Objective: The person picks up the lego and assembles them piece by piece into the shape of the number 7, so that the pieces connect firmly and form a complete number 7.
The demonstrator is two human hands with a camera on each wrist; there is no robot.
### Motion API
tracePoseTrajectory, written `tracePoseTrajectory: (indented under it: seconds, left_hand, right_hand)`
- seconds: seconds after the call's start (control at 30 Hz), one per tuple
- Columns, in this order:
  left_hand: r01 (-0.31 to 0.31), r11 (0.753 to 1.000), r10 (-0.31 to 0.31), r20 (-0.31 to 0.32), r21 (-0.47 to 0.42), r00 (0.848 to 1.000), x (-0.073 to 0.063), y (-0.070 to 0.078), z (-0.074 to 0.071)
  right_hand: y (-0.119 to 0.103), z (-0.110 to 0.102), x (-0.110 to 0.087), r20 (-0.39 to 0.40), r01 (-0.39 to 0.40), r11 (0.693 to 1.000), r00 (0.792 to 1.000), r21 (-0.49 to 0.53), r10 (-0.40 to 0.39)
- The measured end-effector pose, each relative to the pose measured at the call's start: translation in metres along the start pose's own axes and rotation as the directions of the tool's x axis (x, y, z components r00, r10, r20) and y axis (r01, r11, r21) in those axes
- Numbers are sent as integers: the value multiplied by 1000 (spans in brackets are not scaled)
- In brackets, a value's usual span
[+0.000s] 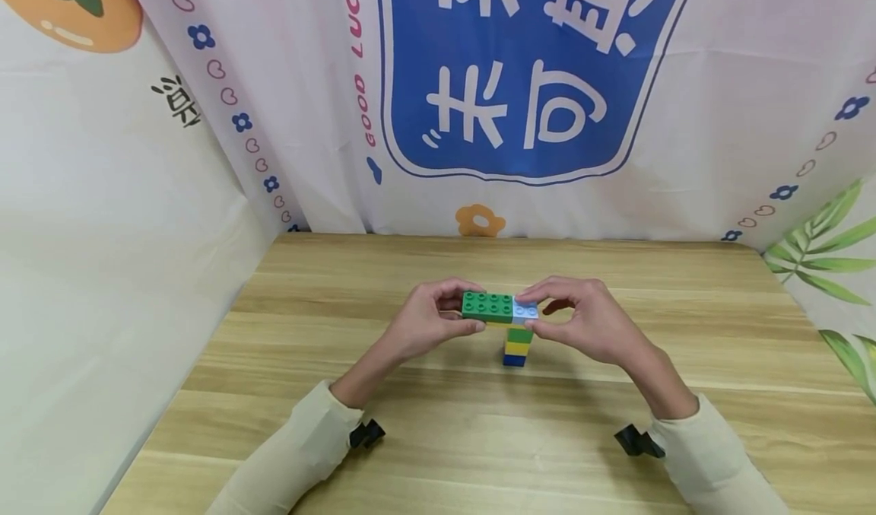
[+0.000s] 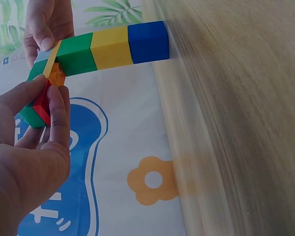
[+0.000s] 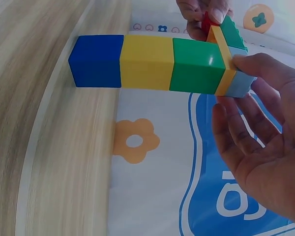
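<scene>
A tower of toy building bricks stands upright on the table: a blue brick (image 3: 96, 61) at the bottom, a yellow brick (image 3: 146, 63) over it, then a green brick (image 3: 196, 65). Across its top lies a thin orange-yellow piece (image 3: 225, 61), overhanging to the left. On that sit a long green brick (image 1: 487, 307) and, at the right end, a light blue brick (image 1: 525, 312). My left hand (image 1: 433, 319) pinches the long green brick's left end, with a red brick (image 2: 42, 104) beneath it. Thumb and fingers of my right hand (image 1: 594, 321) pinch the light blue brick.
The wooden table (image 1: 438, 439) reaches back to a white printed cloth (image 1: 328, 188) hanging behind it. Another pale cloth (image 1: 123, 271) covers the left side. Dark wrist devices (image 1: 640, 440) sit at both sleeve cuffs.
</scene>
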State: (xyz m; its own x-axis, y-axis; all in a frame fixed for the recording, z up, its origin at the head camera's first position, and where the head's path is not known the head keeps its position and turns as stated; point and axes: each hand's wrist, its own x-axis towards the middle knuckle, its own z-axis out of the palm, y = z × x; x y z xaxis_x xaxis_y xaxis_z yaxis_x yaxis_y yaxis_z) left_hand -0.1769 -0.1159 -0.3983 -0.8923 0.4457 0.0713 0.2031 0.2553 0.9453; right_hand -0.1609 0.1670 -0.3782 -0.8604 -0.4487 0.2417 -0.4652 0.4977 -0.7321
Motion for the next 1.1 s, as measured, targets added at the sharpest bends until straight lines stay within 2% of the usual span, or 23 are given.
tracePoseTrajectory:
  seconds: [0.27,0.4,0.6,0.73,0.9,1.1]
  left_hand:
    - [-27,999,27,0,41,1000,-1,2,1]
    - [-77,994,78,-12,79,997,-2,2,-2]
    - [-177,975,184,-35,137,982,-3,2,-8]
    - [-211,966,219,-46,147,975,-3,1,-11]
    - [-226,965,235,-51,133,971,-2,1,-12]
    - [-198,973,207,-70,122,976,-1,0,-12]
  right_hand:
    - [2,0,-3,0,-10,1000,1000,17,10]
    - [2,1,-4,1,27,1000,1000,15,-27]
    - [7,-2,-5,3,73,997,997,8,-73]
    - [11,-4,-6,-18,83,997,996,-1,-83]
    - [13,-5,-6,-49,105,995,993,3,-104]
    - [14,-5,-6,-68,89,996,994,11,-88]
